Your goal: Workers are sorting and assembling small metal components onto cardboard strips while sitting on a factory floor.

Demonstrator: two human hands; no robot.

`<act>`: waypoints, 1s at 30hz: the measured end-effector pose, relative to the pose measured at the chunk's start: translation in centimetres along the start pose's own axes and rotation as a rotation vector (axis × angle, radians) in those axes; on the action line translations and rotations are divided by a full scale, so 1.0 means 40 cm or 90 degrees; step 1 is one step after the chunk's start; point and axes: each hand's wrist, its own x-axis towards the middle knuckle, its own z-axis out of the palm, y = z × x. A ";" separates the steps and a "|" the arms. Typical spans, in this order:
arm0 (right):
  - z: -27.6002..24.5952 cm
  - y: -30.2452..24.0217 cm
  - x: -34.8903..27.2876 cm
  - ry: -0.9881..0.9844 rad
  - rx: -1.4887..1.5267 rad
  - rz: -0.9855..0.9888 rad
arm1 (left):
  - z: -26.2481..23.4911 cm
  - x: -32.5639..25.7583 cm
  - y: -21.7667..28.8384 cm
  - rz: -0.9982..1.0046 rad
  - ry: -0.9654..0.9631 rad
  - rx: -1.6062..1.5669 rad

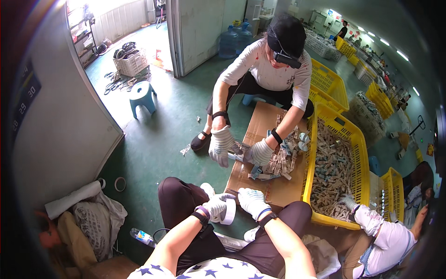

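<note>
My left hand (215,207), in a white knit glove, grips a wide roll of white tape (228,212) above my knees. Close to its right, my right hand (253,202) is also gloved, with its fingers closed at the near edge of a cardboard-topped work surface (260,122). A thin dark piece (232,191) shows at its fingertips, too small to name. Small beige and bluish strip-like pieces (281,163) lie heaped on the cardboard. Across from me, a co-worker's gloved hands (222,145) hold a greyish, partly clear item over the cardboard's left edge.
A yellow crate (358,139) full of similar pieces stands right of the cardboard; another person's gloved hand (347,202) reaches into it. A blue stool (142,98) stands far left. Sacks (93,223) and a water bottle (143,237) lie on my left.
</note>
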 end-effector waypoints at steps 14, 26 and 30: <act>0.066 -0.039 0.039 0.115 -0.184 -0.065 | -0.026 0.041 -0.090 -0.024 -0.043 -0.161; 0.039 0.133 -0.051 0.120 -0.072 -0.059 | -0.014 0.003 -0.051 -0.006 -0.008 0.006; -0.038 0.196 -0.067 0.107 -0.167 0.107 | 0.018 -0.054 0.045 0.023 0.011 0.004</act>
